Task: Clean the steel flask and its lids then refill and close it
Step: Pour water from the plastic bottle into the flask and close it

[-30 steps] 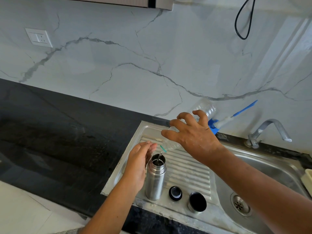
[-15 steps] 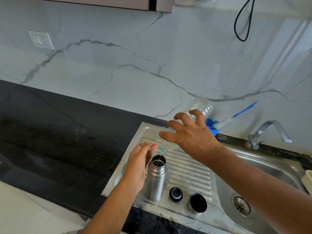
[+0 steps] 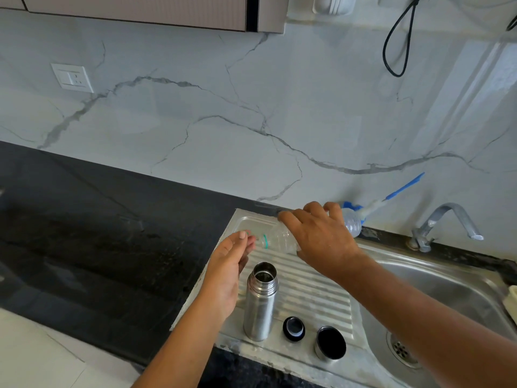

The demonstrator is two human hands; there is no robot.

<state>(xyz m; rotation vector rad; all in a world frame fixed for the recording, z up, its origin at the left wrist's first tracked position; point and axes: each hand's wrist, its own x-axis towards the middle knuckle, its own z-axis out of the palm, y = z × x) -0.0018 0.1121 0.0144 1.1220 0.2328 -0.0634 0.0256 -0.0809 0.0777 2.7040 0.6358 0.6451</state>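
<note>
The steel flask (image 3: 260,306) stands upright and uncapped on the ribbed drainboard (image 3: 316,292). To its right lie its two lids: a small black inner stopper (image 3: 293,328) and a steel cup lid (image 3: 330,343), dark inside. Above and behind the flask, my right hand (image 3: 319,239) grips a clear plastic bottle (image 3: 282,239) that lies almost level, its green-ringed neck pointing left. My left hand (image 3: 229,264) hovers left of the flask with its fingertips close to the bottle's mouth. Its fingers look relaxed and I see nothing in them.
The sink basin (image 3: 447,289) with its drain (image 3: 401,350) lies to the right, the tap (image 3: 447,219) behind it. A blue-handled bottle brush (image 3: 402,189) leans on the marble wall. Black countertop (image 3: 98,233) stretches to the left. A pale object (image 3: 512,303) sits at the right edge.
My right hand has brought the bottle from tilted over the flask mouth down to nearly level. My left hand has risen from beside the flask's neck toward the bottle's mouth.
</note>
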